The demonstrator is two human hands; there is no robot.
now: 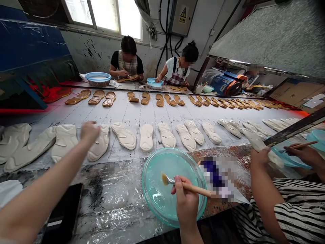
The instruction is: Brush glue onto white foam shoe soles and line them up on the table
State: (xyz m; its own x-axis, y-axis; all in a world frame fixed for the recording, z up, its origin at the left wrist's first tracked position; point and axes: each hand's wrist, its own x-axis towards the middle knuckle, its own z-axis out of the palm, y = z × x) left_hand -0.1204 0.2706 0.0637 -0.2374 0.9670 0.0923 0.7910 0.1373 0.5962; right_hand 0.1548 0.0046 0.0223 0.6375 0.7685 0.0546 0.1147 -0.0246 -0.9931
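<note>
Rows of soles [146, 138] along a belt [132, 113] show a workshop.

- Brush [200, 190] in the right hand [186, 201], over the basin [156, 203]
- Phone [64, 217] left of the basin
- Near row of soles [146, 138] just behind the basin
- Far row of soles [159, 100] farther behind it

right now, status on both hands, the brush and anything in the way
Left hand at cream sole, contact unclear. Right hand grip closed on brush, bristles over teal bowl. Nothing seen blocking brush; black device near left forearm.
</note>
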